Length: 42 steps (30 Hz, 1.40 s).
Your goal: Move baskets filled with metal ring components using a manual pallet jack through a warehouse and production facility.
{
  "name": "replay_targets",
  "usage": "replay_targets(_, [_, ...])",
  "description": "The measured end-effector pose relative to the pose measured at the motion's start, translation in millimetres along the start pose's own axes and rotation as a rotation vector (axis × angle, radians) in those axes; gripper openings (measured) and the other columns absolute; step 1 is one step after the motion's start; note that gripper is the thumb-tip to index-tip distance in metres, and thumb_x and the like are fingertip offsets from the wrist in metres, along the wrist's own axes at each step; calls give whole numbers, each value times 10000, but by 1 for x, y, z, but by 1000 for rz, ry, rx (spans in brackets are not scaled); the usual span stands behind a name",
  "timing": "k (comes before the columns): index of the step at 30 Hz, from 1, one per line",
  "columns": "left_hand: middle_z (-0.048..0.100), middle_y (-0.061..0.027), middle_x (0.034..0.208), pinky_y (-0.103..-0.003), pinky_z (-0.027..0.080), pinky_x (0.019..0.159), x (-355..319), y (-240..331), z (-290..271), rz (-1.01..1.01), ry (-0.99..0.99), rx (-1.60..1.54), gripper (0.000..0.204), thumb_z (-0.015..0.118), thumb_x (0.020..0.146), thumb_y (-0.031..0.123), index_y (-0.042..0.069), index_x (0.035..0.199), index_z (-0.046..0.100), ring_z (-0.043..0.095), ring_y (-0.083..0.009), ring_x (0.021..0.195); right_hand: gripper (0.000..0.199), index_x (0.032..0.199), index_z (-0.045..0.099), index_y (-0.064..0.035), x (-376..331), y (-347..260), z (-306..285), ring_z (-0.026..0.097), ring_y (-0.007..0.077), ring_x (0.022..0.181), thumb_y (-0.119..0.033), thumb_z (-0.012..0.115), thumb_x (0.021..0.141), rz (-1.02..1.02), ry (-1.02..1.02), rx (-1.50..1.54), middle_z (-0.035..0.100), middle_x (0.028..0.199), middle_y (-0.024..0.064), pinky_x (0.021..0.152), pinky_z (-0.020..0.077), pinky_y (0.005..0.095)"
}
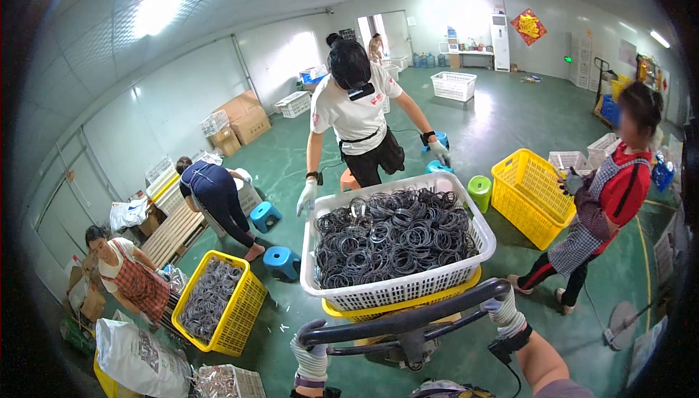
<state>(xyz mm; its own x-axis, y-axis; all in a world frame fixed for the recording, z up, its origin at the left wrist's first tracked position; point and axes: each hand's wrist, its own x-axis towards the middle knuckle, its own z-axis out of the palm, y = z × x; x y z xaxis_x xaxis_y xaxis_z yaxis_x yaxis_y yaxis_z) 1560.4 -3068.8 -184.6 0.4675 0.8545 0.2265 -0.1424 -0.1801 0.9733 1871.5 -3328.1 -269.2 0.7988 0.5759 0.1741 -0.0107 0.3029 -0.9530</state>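
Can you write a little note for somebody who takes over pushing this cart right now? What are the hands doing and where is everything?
Left hand: gloved, closed around the left end of the black cart handle.
Right hand: gloved, closed around the right end of the same handle.
On the cart: a white basket heaped with dark rubber rings, stacked on a yellow basket.
Done: the white basket is loaded and sits on the cart.
Left: the cart stands in the middle of the green floor; a person in a white shirt stands right in front of it, with blue stools and a green stool close by.
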Motion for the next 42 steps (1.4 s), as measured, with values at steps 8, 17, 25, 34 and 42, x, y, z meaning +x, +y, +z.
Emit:
replay_targets(8, [607,-56,714,-222,436,405,18,1,-8,39,55,64,417,743,706,237,-42,979,599,562,-100,479,210,877,597,-32,16,-20,23,528,75,643,-23,657,676,14,-64,-86,598,730,-4,596,449,245])
replay_targets(17, [569,-35,618,-212,394,388,38,9,-1,92,71,64,491,751,704,318,-49,986,587,513,-84,428,199,869,609,-25,37,-28,27,541,74,701,-66,674,685,68,-105,-36,615,754,-7,676,464,254])
replay_targets(25, [507,-22,532,-211,352,377,50,-3,3,112,58,65,483,716,738,348,-44,980,570,460,-91,390,175,895,612,-24,53,-26,33,537,76,740,-41,632,722,57,-130,-35,617,806,-11,700,460,255])
replay_targets(34, [615,-45,728,-209,430,419,70,-10,18,65,-9,16,333,724,722,142,-22,990,613,538,-78,481,143,847,612,-41,72,-7,20,519,76,614,-12,610,707,67,-15,32,583,704,-25,557,426,236])
replay_targets(42, [636,-58,826,-212,479,481,88,-32,19,29,-99,-36,375,742,706,143,-20,1015,606,579,-72,603,205,885,564,-58,81,26,16,503,93,545,-31,656,704,48,118,115,551,686,-10,470,399,242])
